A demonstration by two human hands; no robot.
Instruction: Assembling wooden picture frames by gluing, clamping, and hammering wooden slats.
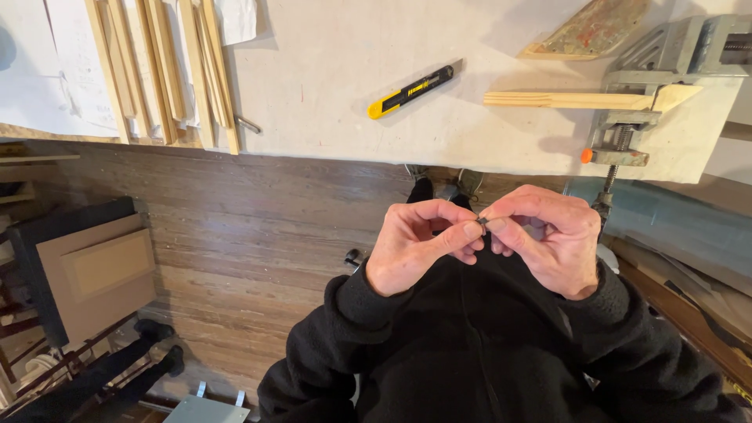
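**Two hands pinch a tiny dark piece above the lap**

Seen from above, the left hand [419, 243] and right hand [540, 235] meet fingertip to fingertip in front of a black fleece, both closed around a small dark object [483, 222], possibly a blade segment; it is too small to tell. Beyond them, on the pale counter [329, 70], lie a yellow-and-black utility knife [410, 92], wooden strips [164, 70] and a clamped vise [658, 70] gripping a wood slat [572, 99].
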